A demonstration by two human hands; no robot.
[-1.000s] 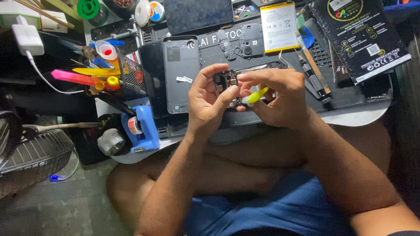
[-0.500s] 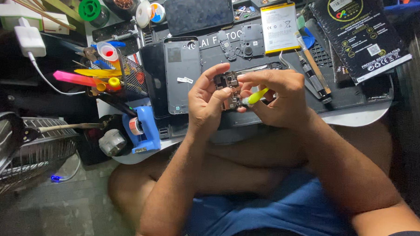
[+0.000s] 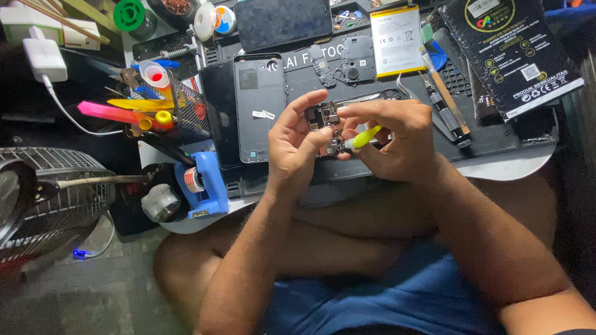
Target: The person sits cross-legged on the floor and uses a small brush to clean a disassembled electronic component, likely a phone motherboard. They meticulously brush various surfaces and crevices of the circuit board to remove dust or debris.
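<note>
Circuit board (image 3: 323, 119) is being pinched upright in the left hand (image 3: 293, 147), above the dark work mat (image 3: 377, 170); the right hand (image 3: 397, 139), gripping a yellow-green pry tool (image 3: 364, 137), is pointing its tip leftward, touching the board's lower edge.

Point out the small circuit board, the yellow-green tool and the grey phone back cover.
Small circuit board (image 3: 321, 115), head view: the exposed upper part above the left thumb.
Yellow-green tool (image 3: 365, 136), head view: its handle beside the right-hand fingers.
Grey phone back cover (image 3: 260, 113), head view: its flat middle.
</note>
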